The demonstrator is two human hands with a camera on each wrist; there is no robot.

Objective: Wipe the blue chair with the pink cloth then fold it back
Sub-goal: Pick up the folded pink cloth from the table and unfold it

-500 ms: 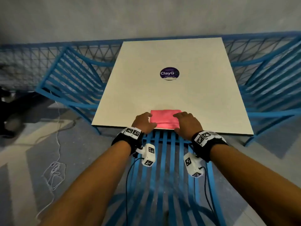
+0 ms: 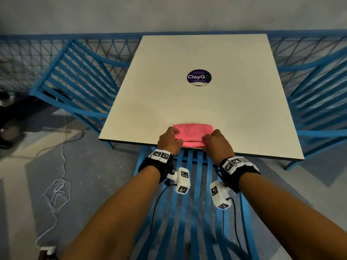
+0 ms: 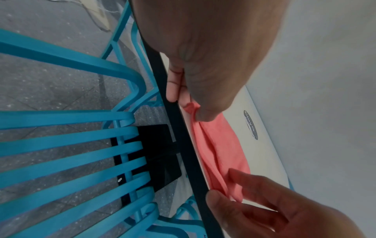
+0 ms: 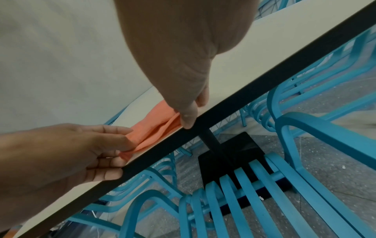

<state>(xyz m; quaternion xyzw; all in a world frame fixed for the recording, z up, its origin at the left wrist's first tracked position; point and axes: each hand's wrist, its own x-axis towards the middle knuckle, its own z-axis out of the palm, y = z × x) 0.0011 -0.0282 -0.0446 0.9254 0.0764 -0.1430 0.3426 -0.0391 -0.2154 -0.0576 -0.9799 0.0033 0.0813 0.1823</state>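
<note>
The pink cloth (image 2: 193,133) lies folded on the white table (image 2: 206,106), right at its near edge. My left hand (image 2: 177,137) pinches the cloth's near left corner, and my right hand (image 2: 206,140) pinches the near right corner. In the left wrist view, my left hand (image 3: 191,111) nips the bunched edge of the cloth (image 3: 219,145). The right wrist view has my right hand (image 4: 186,120) pressing the cloth (image 4: 160,128) at the table's dark rim. The blue slatted chair (image 2: 195,203) stands under my forearms, its seat partly tucked beneath the table.
More blue chairs stand at the table's left (image 2: 75,81) and right (image 2: 319,102). A round purple sticker (image 2: 199,77) marks the table's middle. A white cable (image 2: 58,192) lies coiled on the floor to the left. A blue lattice fence runs behind.
Both hands have closed in on the cloth's near corners, and their fingers now pinch the fabric. The cloth's near edge is slightly bunched.
</note>
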